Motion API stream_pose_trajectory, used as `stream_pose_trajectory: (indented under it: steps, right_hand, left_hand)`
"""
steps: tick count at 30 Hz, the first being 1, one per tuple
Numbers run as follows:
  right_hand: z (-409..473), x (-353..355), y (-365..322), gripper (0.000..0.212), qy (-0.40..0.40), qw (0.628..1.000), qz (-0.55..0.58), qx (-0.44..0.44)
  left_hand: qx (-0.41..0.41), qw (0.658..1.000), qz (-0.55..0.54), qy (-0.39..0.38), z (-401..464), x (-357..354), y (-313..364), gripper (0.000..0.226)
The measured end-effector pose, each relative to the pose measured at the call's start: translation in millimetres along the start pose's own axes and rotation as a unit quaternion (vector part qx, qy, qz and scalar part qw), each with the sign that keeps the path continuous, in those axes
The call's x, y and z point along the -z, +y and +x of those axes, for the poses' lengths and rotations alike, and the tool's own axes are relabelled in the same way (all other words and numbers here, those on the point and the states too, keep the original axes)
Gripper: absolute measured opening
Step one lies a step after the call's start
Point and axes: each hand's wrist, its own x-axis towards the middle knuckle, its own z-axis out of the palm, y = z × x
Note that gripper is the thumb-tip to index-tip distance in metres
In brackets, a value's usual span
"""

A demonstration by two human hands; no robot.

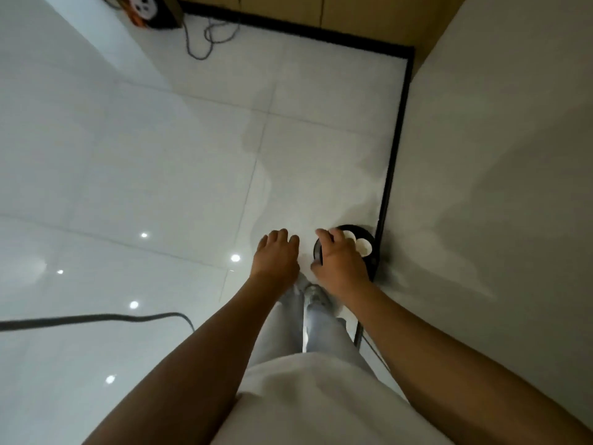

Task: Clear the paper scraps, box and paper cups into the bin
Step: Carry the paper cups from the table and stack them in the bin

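A round black bin (373,259) stands on the white tiled floor against the right wall. White paper cups (364,246) lie inside it. My right hand (340,263) hovers over the bin's left half with fingers loosely curled and thumb spread; nothing shows in its grasp. My left hand (276,255) hangs just left of the bin above the bare floor, its fingers relaxed and pointing down, holding nothing. My right hand hides part of the bin's inside. No box or paper scraps are visible.
A black cable (96,318) runs across the floor at the left. An orange and black cable reel (144,9) with a grey cord (208,36) sits at the far top. A black skirting (395,155) lines the right wall. My legs and shoes (316,297) are below my hands.
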Motion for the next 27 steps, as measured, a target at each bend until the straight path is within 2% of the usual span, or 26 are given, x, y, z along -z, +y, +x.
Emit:
stream_pose_trajectory:
  steps: [4, 9, 18, 27]
  right_hand:
    - [-32, -10, -60, 0.062, -0.033, 0.994, -0.077, 0.077]
    - [-69, -40, -157, 0.061, -0.056, 0.964, -0.173, 0.193]
    - [-155, -169, -375, 0.063, -0.12, 0.876, -0.291, 0.365]
    - [-254, -299, -555, 0.063, -0.152, 0.767, -0.376, 0.497]
  left_hand:
    - [0.094, 0.994, -0.05, 0.036, -76, -3, -38, 0.045]
    - [0.222, 0.963, -0.129, 0.083, -176, -19, -99, 0.044]
    - [0.433, 0.854, -0.252, 0.138, -377, -103, -265, 0.043]
    - [0.554, 0.75, -0.317, 0.175, -550, -180, -387, 0.043]
